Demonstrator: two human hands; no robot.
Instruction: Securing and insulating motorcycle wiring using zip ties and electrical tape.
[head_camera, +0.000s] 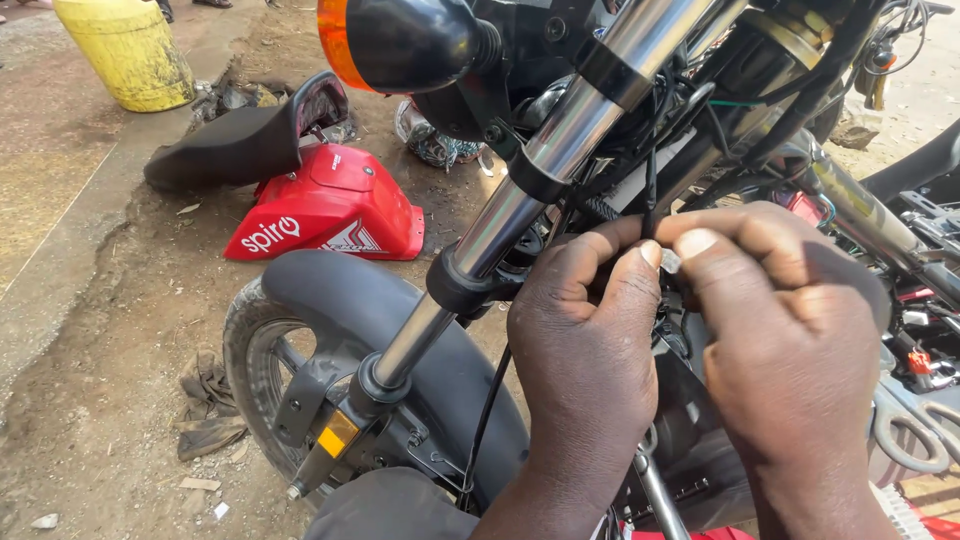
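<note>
Both my hands are raised in front of a motorcycle's front end. My left hand (590, 350) and my right hand (790, 340) meet fingertip to fingertip, pinching a thin black wire (650, 190) that hangs down from the wiring bundle (700, 110) behind the headlight area. A small pale piece shows between the thumbs; I cannot tell what it is. The chrome fork tube (520, 200) runs diagonally just left of my left hand, down to the front wheel (260, 370) under its black mudguard (370, 300).
An orange turn signal (390, 40) sticks out at the top. On the dirt ground lie a red fuel-tank cover (330, 210), a black seat (240, 140), rags (205, 405) and a yellow container (130, 50). Scissors (910, 430) rest at the right among red connectors.
</note>
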